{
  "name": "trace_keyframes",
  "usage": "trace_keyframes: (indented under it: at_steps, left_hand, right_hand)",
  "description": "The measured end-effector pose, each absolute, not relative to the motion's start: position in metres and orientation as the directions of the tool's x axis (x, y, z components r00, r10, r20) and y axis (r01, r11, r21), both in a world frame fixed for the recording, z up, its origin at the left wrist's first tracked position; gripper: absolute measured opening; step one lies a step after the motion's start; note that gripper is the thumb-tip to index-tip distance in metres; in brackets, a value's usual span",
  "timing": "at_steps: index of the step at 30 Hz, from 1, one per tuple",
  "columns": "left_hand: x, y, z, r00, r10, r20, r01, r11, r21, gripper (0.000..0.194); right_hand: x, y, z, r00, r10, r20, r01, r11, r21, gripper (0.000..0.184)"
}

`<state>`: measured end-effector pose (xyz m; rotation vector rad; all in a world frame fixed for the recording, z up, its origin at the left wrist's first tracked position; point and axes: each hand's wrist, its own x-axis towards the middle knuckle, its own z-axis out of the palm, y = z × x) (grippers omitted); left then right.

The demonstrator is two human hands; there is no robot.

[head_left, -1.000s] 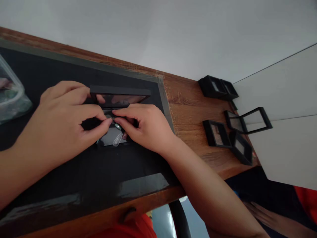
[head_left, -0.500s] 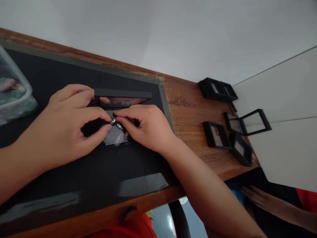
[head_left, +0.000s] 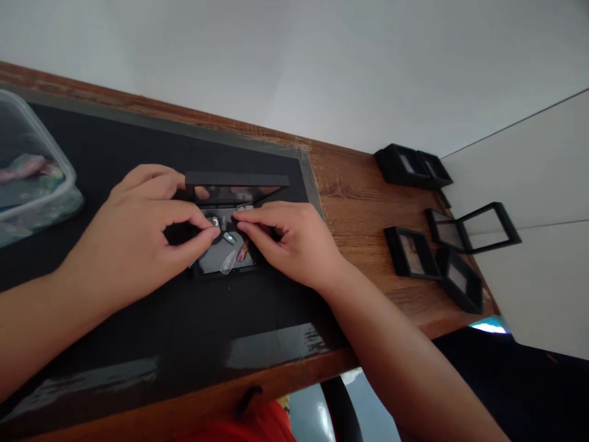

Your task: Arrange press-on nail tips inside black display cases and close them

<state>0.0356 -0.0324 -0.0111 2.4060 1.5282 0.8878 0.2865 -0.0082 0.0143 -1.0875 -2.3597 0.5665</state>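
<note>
A black display frame (head_left: 237,179) stands hinged open on the dark mat, its clear-windowed lid raised at the back. On the lower half's clear film (head_left: 214,262) lie small pieces that look like false nails: a clear teardrop-shaped nail (head_left: 229,262), a brownish nail (head_left: 242,250) and a green nail (head_left: 229,238). My left hand (head_left: 147,227) pinches a silvery false nail (head_left: 215,221) between thumb and forefinger, other fingers by the lid. My right hand (head_left: 289,236) is over the frame's right side, thumb and forefinger nearly together; whatever they hold, if anything, is hidden.
A clear plastic tub (head_left: 69,175) with colourful pieces stands at the left. Several black frames lie on the wooden tabletop at the right, among them a closed frame (head_left: 402,270) and an opened frame (head_left: 510,224). The table's front edge (head_left: 294,376) runs below my arms.
My right hand has drawn rightward from my left fingertips, exposing more of the nails. The view has shifted slightly, and another person's hand at the lower right is out of view.
</note>
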Motion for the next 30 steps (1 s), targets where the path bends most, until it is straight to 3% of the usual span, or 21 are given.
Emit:
trace_keyframes:
  at_steps: [5,12,19,26,30]
  left_hand:
    - [0.038,-0.034,-0.009,0.241,0.898,0.368,0.803,-0.397,0.444,0.044]
    - [0.037,-0.032,-0.008,0.209,0.925,0.317,0.792,-0.350,0.500,0.045]
    - [0.036,-0.033,-0.010,0.287,0.896,0.338,0.782,-0.423,0.458,0.042]
    - [0.032,-0.034,-0.009,0.300,0.863,0.406,0.782,-0.467,0.414,0.039]
    - [0.032,-0.034,-0.010,0.307,0.862,0.404,0.767,-0.475,0.431,0.035]
  right_hand:
    - [0.295,-0.007,0.019,-0.494,0.802,0.336,0.580,0.592,-0.559,0.019]
    - [0.299,-0.003,0.018,-0.454,0.851,0.265,0.669,0.522,-0.529,0.020]
    - [0.289,-0.003,0.015,-0.417,0.890,0.184,0.698,0.444,-0.562,0.010]
    - [0.292,-0.008,0.019,-0.387,0.845,0.370,0.595,0.535,-0.599,0.009]
    - [0.293,-0.013,0.024,-0.357,0.870,0.341,0.566,0.491,-0.662,0.011]
